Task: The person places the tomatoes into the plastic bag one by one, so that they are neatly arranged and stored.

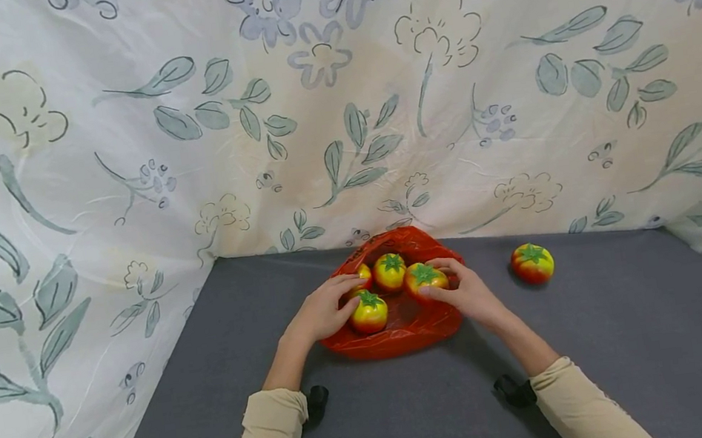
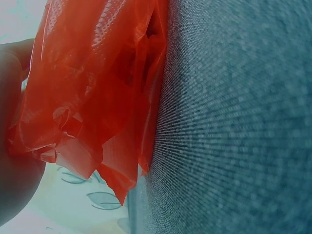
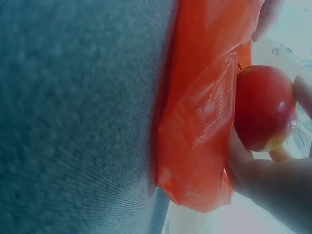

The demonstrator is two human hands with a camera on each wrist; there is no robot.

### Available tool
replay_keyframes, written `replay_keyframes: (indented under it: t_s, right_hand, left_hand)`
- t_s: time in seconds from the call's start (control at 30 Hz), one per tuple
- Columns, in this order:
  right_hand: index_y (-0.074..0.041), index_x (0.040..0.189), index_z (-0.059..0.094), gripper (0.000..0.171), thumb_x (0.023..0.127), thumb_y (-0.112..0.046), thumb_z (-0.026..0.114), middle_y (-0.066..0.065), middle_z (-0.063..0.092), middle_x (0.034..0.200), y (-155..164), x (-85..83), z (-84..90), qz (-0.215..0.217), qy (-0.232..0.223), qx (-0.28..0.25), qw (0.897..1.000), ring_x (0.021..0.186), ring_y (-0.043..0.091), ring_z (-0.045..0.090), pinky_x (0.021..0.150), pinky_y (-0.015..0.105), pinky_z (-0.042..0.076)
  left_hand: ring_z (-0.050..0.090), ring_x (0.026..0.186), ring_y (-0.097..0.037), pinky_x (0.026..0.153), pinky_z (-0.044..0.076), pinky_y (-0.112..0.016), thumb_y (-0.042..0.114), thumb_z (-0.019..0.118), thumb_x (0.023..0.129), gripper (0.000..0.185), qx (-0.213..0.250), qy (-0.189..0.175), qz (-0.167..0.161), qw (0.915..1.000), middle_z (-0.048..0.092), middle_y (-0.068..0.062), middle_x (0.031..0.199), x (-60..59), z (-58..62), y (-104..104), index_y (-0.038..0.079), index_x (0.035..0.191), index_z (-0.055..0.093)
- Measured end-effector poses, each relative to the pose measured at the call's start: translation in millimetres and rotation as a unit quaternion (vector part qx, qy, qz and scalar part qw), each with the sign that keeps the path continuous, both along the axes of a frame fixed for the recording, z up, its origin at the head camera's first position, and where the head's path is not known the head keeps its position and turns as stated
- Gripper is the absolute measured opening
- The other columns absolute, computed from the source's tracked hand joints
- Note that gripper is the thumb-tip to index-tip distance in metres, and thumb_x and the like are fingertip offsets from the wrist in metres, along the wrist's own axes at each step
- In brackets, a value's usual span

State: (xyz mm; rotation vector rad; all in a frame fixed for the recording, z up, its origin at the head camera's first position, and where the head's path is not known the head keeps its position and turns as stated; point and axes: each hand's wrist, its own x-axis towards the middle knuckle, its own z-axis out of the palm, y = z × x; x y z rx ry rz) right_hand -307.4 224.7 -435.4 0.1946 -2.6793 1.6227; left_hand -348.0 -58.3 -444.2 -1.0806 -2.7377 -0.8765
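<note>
Your right hand [image 1: 470, 296] has its fingers curled round a tomato [image 1: 425, 277] at the right side of the red plastic bag [image 1: 401, 335]; the right wrist view shows that tomato [image 3: 263, 109] pinched between thumb and fingers, just past the bag's rim [image 3: 200, 122]. Whether it already rests on the plastic or is still carried, you cannot tell from here. Your left hand [image 1: 323, 311] sits on the bag's left edge, and the left wrist view shows the plastic [image 2: 92, 92] bunched against your palm [image 2: 12, 122] — a hold on the bag, it seems, keeping the mouth spread.

Inside the bag lie a tomato at the front [image 1: 368, 311], one at the back [image 1: 390, 271], and a sliver of another [image 1: 364, 272] behind your left fingers. One more tomato [image 1: 532, 262] sits on the grey tabletop [image 1: 614, 362], well apart to the right of the bag.

So, as a judgement: the gathering looks most of the way done — three in, one in your hand at the rim, one left outside.

Flowered cloth [image 1: 115, 170] hangs behind and along both sides of the table.
</note>
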Motion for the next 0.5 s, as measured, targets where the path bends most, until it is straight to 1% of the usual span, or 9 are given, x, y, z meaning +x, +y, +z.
replay_keyframes:
  t_s: [0.3,0.5]
  right_hand:
    - [-0.010,0.132,0.049,0.060,0.084,-0.037,0.073,0.016,0.049,0.130,-7.0,1.1,-6.0,0.015,0.011,0.029,0.999,0.109,0.030,0.049,0.090,0.044,0.044]
    - [-0.011,0.131,0.049,0.060,0.083,-0.037,0.074,0.013,0.050,0.129,-10.1,3.0,-6.7,0.020,0.007,0.028,0.999,0.111,0.029,0.048,0.094,0.048,0.041]
  left_hand:
    - [0.042,0.129,-0.027,0.104,0.035,-0.047,0.017,0.061,0.094,0.040,0.000,0.001,0.004,1.0000,0.050,-0.010,0.137,-0.1,-1.3,-0.1,0.009,0.133,0.057]
    - [0.042,0.129,-0.028,0.104,0.035,-0.047,0.017,0.061,0.094,0.040,0.001,0.003,0.002,1.0000,0.051,-0.010,0.137,-0.7,-2.1,0.6,0.008,0.132,0.057]
